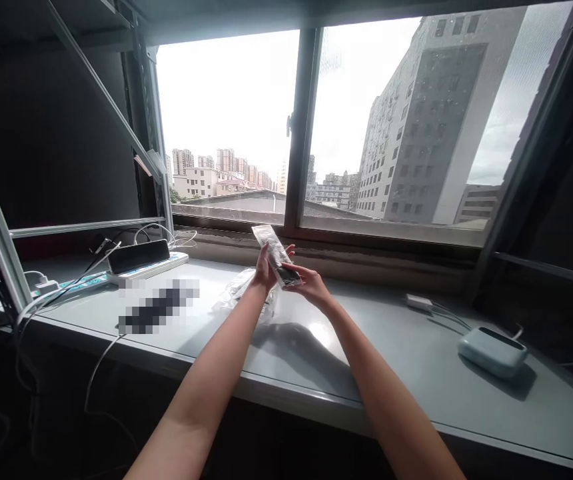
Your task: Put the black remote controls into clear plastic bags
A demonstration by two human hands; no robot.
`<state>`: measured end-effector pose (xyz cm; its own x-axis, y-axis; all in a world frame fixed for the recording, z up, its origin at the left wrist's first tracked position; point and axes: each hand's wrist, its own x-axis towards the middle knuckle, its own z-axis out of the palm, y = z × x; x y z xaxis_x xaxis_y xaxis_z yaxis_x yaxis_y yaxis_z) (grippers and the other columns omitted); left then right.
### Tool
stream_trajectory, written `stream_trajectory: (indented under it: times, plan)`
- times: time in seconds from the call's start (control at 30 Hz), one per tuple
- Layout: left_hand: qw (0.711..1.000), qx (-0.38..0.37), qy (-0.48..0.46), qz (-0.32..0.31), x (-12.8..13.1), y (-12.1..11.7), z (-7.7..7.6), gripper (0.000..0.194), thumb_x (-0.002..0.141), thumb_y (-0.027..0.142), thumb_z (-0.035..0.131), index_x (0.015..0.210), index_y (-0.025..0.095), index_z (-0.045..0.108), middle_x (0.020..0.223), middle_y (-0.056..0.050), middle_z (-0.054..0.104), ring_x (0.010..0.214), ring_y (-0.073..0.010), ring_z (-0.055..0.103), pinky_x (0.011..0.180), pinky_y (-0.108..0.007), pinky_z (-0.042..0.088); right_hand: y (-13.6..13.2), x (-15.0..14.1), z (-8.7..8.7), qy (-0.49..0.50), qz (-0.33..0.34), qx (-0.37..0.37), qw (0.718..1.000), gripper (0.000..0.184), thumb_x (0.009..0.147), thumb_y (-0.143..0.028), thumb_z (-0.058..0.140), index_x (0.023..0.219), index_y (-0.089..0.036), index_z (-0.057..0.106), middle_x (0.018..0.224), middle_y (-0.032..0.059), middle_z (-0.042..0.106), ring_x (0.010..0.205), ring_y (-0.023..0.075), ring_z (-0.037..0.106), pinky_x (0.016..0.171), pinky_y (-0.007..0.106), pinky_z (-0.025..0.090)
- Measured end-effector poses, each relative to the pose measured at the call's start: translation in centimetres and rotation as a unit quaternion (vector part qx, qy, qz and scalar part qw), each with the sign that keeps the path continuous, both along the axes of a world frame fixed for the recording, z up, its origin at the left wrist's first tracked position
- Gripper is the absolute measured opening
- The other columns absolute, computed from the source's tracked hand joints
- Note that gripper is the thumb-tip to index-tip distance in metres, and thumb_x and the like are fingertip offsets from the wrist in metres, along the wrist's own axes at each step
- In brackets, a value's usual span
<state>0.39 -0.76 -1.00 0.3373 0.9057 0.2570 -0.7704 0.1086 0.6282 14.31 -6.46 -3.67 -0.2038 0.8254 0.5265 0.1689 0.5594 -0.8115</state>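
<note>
Centrally, both bare hands hold a slim, clear plastic packet with dark contents above a glossy pale grey tabletop, before a wide window. The left hand has its fingers closed around the packet's left side; the right hand pinches its lower end between narrowed fingers. The packet leans, top toward the left, and the two-sided grip probably keeps such a thin, flexible sleeve from bending. A crumpled clear plastic bag lies just behind the left forearm, likely within easy reach. At far left, a black slab rests upright by a white power strip, perhaps for charging. The packet's contents are too small to identify, the bag is partly hidden by the left hand and forearm, and a dark object on the left is pixelated beyond recognition.
</note>
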Motion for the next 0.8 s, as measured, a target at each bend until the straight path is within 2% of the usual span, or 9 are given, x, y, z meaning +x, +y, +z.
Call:
stream_trajectory:
  times: [0.1, 0.17, 0.33, 0.4, 0.53, 0.67, 0.8]
  plan:
    - [0.994, -0.037, -0.073, 0.070, -1.0, 1.0, -0.5, 0.057, 0.097, 0.053, 0.041, 0.137, 0.014, 0.051, 0.103, -0.011, 0.073, 0.092, -0.0229, 0.071, 0.083, -0.035, 0.056, -0.1, -0.3, -0.4, -0.020, 0.040, -0.025, 0.999, 0.075, 0.053, -0.034, 0.091, 0.124, -0.019, 0.071, 0.106, 0.0068, 0.076, 0.091, 0.0247, 0.069, 0.088, 0.039, 0.055]
    - [0.988, -0.067, -0.100, 0.100, -1.6, 1.5, -0.7, 0.051, 0.099, 0.048, 0.037, 0.133, 0.013, 0.054, 0.095, -0.010, 0.073, 0.083, -0.0203, 0.072, 0.076, -0.032, 0.057, -0.1, -0.6, -0.7, -0.035, 0.068, -0.037, 0.996, 0.074, 0.053, -0.035, 0.090, 0.123, -0.019, 0.072, 0.105, 0.0068, 0.076, 0.087, 0.0232, 0.068, 0.087, 0.040, 0.055]
    - [0.988, -0.102, -0.091, 0.074, -2.0, 1.4, -0.5, 0.041, 0.102, 0.035, 0.035, 0.123, 0.007, 0.057, 0.084, -0.009, 0.072, 0.067, -0.0152, 0.069, 0.063, -0.024, 0.055, -0.2, -0.8, -1.0, -0.038, 0.099, -0.044, 0.993, 0.074, 0.062, -0.039, 0.086, 0.131, -0.018, 0.066, 0.106, 0.0076, 0.075, 0.084, 0.0207, 0.067, 0.081, 0.038, 0.056]
    - [0.990, -0.092, -0.084, 0.069, -1.6, 1.0, -0.2, 0.038, 0.102, 0.033, 0.036, 0.122, 0.007, 0.057, 0.084, -0.009, 0.073, 0.064, -0.0141, 0.068, 0.062, -0.023, 0.055, -0.1, -0.7, -1.1, -0.045, 0.074, -0.034, 0.996, 0.078, 0.064, -0.036, 0.083, 0.137, -0.020, 0.060, 0.105, 0.0075, 0.074, 0.080, 0.0189, 0.066, 0.077, 0.036, 0.056]
    - [0.992, -0.093, -0.025, 0.084, -0.1, 0.3, -0.2, 0.033, 0.099, 0.033, 0.051, 0.123, 0.012, 0.057, 0.087, -0.008, 0.074, 0.064, -0.0150, 0.068, 0.062, -0.025, 0.056, 0.2, -0.7, -1.6, -0.067, -0.037, 0.001, 0.997, 0.084, 0.068, -0.028, 0.078, 0.146, -0.026, 0.048, 0.106, 0.0061, 0.072, 0.073, 0.0162, 0.065, 0.071, 0.033, 0.056]
    - [0.991, -0.093, 0.043, 0.083, 1.4, 0.6, -1.2, 0.033, 0.097, 0.036, 0.055, 0.121, 0.012, 0.059, 0.091, -0.011, 0.074, 0.072, -0.0182, 0.071, 0.067, -0.029, 0.058, 0.2, -0.7, -2.1, -0.101, -0.089, 0.012, 0.991, 0.071, 0.075, -0.020, 0.068, 0.144, -0.026, 0.050, 0.103, 0.0048, 0.073, 0.089, 0.0206, 0.069, 0.081, 0.034, 0.055]
    - [0.990, -0.087, 0.078, 0.078, 2.2, 1.4, -2.3, 0.030, 0.095, 0.035, 0.059, 0.112, 0.010, 0.062, 0.100, -0.016, 0.074, 0.075, -0.0185, 0.072, 0.066, -0.027, 0.056, -0.1, -1.0, -2.5, -0.126, -0.119, 0.009, 0.985, 0.070, 0.074, -0.018, 0.068, 0.142, -0.025, 0.053, 0.111, 0.0058, 0.074, 0.107, 0.0255, 0.068, 0.092, 0.037, 0.053]
